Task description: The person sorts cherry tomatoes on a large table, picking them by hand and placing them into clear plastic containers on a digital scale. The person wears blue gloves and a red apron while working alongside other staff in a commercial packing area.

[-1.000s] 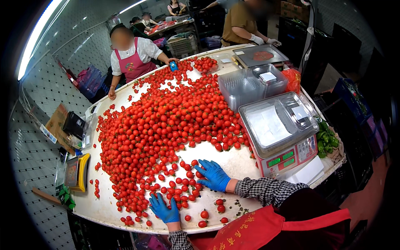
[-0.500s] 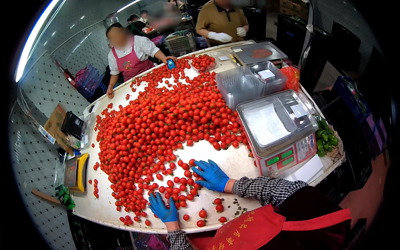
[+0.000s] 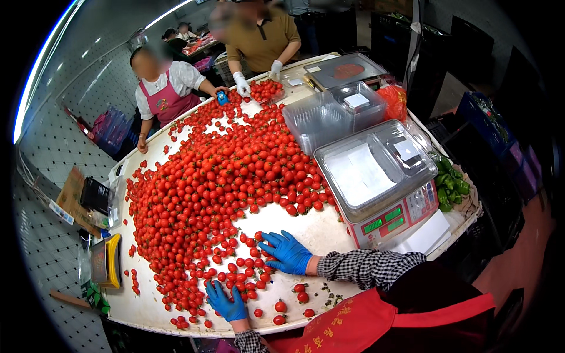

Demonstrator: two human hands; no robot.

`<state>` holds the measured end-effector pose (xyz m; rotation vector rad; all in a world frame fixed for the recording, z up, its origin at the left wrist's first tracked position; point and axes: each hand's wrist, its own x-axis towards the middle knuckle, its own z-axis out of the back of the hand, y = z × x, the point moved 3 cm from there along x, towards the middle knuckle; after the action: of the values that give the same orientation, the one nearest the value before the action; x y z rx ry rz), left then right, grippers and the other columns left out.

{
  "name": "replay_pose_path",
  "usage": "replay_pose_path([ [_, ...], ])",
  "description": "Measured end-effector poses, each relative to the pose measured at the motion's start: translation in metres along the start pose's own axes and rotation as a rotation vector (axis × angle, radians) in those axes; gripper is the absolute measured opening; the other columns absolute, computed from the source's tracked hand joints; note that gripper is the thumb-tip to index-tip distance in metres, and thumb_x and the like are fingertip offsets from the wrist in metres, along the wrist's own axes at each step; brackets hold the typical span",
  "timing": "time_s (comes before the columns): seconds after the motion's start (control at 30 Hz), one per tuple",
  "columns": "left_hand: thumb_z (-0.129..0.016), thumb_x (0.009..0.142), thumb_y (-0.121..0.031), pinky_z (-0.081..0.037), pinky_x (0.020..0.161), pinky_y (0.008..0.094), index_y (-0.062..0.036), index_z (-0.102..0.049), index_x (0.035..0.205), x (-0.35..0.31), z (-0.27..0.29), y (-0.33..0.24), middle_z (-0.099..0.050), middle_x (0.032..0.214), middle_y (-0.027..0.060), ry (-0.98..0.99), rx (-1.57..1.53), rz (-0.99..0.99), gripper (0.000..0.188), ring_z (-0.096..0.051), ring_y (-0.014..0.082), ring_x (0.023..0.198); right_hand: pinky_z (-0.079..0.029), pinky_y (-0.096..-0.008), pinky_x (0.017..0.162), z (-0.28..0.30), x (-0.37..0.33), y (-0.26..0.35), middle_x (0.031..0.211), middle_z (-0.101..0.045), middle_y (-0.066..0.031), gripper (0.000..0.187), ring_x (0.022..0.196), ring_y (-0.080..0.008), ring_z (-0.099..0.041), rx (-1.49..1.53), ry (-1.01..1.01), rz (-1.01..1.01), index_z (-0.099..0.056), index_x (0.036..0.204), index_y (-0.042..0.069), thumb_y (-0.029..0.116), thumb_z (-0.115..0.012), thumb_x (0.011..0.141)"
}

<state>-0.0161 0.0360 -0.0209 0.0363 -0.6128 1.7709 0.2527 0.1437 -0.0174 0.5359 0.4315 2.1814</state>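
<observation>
A broad heap of red cherry tomatoes (image 3: pixel 212 170) covers much of the white table (image 3: pixel 265 221). My left hand (image 3: pixel 226 302), in a blue glove, rests at the near edge of the loose tomatoes with its fingers apart. Farther right, my right hand (image 3: pixel 287 253), gloved the same way, lies with spread fingers touching tomatoes at its fingertips. Between the two hands sits a loose group of tomatoes (image 3: pixel 241 273). A few single tomatoes (image 3: pixel 280 306) and small dark green bits (image 3: pixel 329 297) lie right of my left hand.
A pink scale (image 3: pixel 382 220) bearing clear plastic trays (image 3: pixel 368 170) stands at right, stacked clear containers (image 3: pixel 318 120) behind it. Green peppers (image 3: pixel 452 187) lie at the right edge, a yellow-framed device (image 3: pixel 112 262) at left. Two people stand across the table; one white-gloved hand (image 3: pixel 241 84) reaches the tomatoes.
The view has shifted slightly. My hands keep nearly the same places on the tomatoes. Across the table, the person in brown has moved left and now reaches to the tomatoes.
</observation>
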Motion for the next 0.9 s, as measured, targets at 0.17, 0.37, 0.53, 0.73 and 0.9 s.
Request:
replay_pose_path([
  [0.17,-0.071,0.089,-0.021,-0.019,0.121,0.0542,0.002,-0.05,0.141,0.002,-0.002,0.001,-0.036,0.157,0.0206,0.0,0.0,0.025,0.061,-0.036,0.0369,0.145,-0.026,-0.0518,0.118,-0.002,0.002,-0.002,0.159,-0.031,-0.0194,0.066,0.143,-0.0322,-0.036,0.0,0.004,-0.009,-0.041,0.15,0.008,0.045,-0.057,0.097],
  [0.37,-0.069,0.091,-0.021,-0.019,0.121,0.0529,0.0023,-0.051,0.142,0.0,-0.005,0.004,-0.035,0.158,0.0203,-0.011,0.057,0.019,0.059,-0.035,0.036,0.145,-0.027,-0.0514,0.118,-0.003,0.0,-0.003,0.159,-0.031,-0.0187,0.067,0.142,-0.0332,-0.036,0.03,-0.041,0.02,-0.04,0.151,0.008,0.044,-0.056,0.097],
  [0.53,-0.07,0.09,-0.017,-0.027,0.118,0.0455,0.001,-0.05,0.142,0.001,-0.001,-0.005,-0.039,0.156,0.0214,-0.02,0.098,0.055,0.06,-0.038,0.0371,0.143,-0.028,-0.0502,0.117,-0.007,-0.001,-0.006,0.158,-0.033,-0.0182,0.063,0.14,-0.0333,-0.039,0.04,-0.053,0.01,-0.043,0.148,0.008,0.044,-0.055,0.098],
  [0.73,-0.072,0.092,-0.032,-0.039,0.11,0.0531,0.0028,-0.063,0.129,0.0,0.022,-0.051,-0.054,0.143,0.0227,-0.235,0.151,-0.089,0.052,-0.051,0.042,0.13,-0.031,-0.0494,0.115,-0.002,0.002,-0.004,0.159,-0.031,-0.0178,0.065,0.142,-0.0324,-0.037,0.028,-0.103,0.052,-0.043,0.149,0.008,0.043,-0.058,0.096],
  [0.9,-0.07,0.092,-0.034,-0.037,0.109,0.0544,0.0015,-0.06,0.132,-0.004,0.015,-0.038,-0.055,0.14,0.0223,-0.196,0.264,-0.085,0.054,-0.049,0.0418,0.13,-0.03,-0.0495,0.116,-0.001,-0.002,-0.003,0.16,-0.028,-0.0194,0.066,0.144,-0.034,-0.034,0.034,-0.062,0.015,-0.041,0.15,0.009,0.044,-0.058,0.097],
])
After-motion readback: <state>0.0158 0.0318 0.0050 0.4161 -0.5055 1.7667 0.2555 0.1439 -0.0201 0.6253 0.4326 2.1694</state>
